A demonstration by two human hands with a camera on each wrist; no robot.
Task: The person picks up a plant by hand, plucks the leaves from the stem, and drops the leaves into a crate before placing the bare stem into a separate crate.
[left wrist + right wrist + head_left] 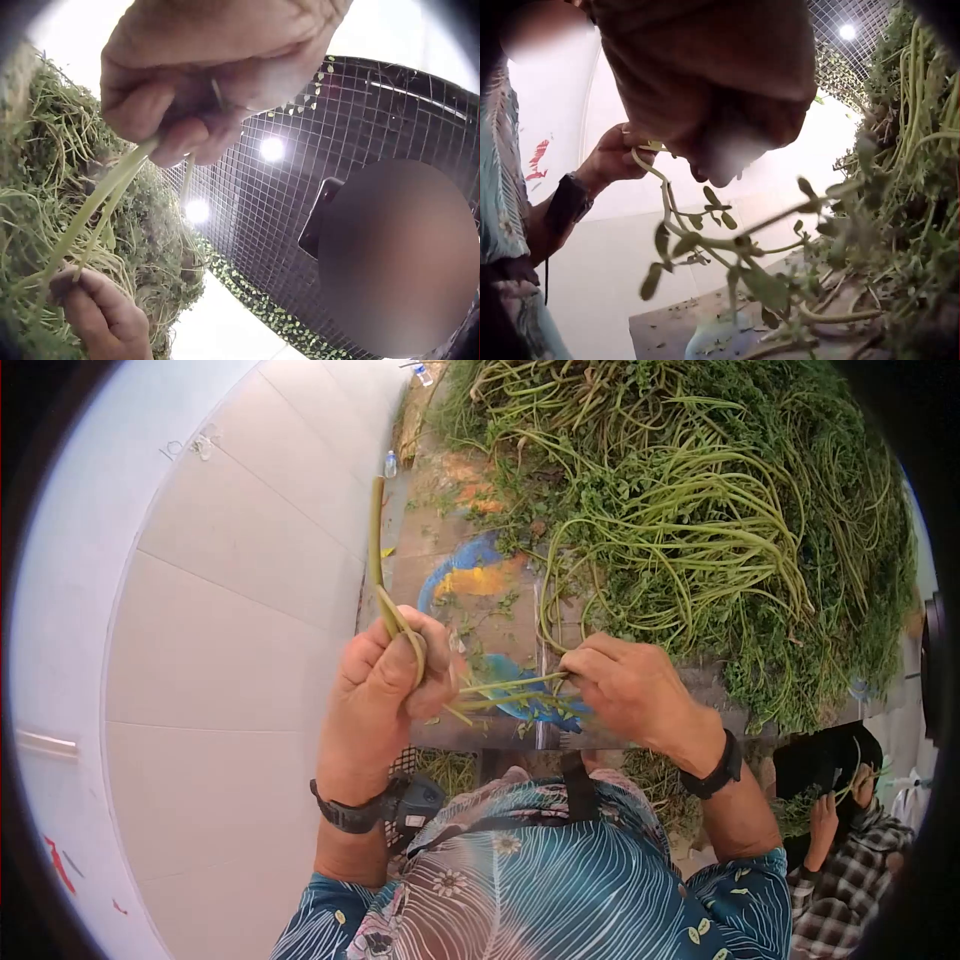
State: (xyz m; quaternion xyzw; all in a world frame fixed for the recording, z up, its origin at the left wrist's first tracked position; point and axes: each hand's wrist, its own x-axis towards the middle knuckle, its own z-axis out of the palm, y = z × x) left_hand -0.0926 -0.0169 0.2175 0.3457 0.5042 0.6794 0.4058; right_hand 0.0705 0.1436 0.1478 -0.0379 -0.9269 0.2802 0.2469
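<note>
My left hand [393, 670] grips a bundle of green stems [376, 540], whose thicker length sticks up above the fist. Thinner stems [515, 682] run across from it to my right hand [640, 695], which pinches them between thumb and fingers. Seen from the left wrist, pale stems [94, 201] slant down from the curled left fingers to the right hand [105, 319]. In the right wrist view small-leaved sprigs [705, 241] hang below the right hand [712, 82], with the left hand [616, 156] behind.
A large heap of leafy greens [700, 530] covers the back and right of the table [412, 545]. Small plastic bottles [390, 463] stand past its left side. At lower right sits another person in a checked shirt [850, 890], holding stems.
</note>
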